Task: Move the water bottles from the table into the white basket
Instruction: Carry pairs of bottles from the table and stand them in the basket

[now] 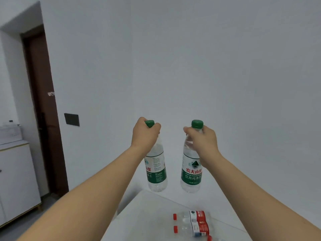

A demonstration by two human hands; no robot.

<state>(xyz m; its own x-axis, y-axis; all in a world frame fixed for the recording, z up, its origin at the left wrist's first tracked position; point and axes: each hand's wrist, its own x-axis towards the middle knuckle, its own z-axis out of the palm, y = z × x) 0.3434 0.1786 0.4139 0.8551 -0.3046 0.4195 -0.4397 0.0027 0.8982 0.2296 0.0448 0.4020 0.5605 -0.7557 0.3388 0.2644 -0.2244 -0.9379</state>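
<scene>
The white counter (151, 214) is sitting low in view, with red-capped bottles (192, 223) lying on their sides on it. Above it, the left hand (145, 134) is gripping one green-capped bottle (157, 171) by the neck, fingers wrapped tight; the right hand (202, 141) is clutching another (191, 173) likewise, both hanging upright.

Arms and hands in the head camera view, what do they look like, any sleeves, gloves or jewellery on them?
Both forearms are bare all the way to the bottom corners of the picture, with no sleeve edge in view. The left hand and the right hand wear no gloves. No watch, bracelet or ring shows on the wrists or on the fingers that can be seen; the palm sides are hidden.
</scene>
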